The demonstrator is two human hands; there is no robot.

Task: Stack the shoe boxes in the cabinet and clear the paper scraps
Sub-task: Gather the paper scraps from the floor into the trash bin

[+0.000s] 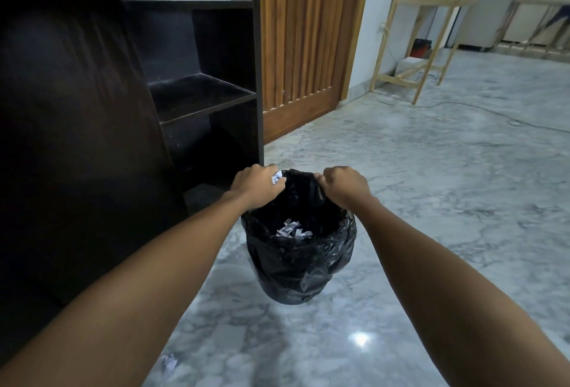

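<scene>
Head view, nearest: one paper scrap (169, 362) is lying on the marble floor (431, 201) by my left forearm.
Bin: the black bin bag (300, 266) is standing on the floor; crumpled scraps (291, 229) are lying inside it.
Left hand: my left hand (257, 184) is curling around a crumpled paper (276, 177) at the bag's rim.
Right hand: my right hand (345, 184) is pinching the bag's far edge.
Cabinet: the dark cabinet (203, 99) is standing just beyond the bin, left of it.
Farther: a wooden door (308, 47) and a pale wooden table (431, 16) are standing behind.
Writing: I am reading none anywhere.
</scene>
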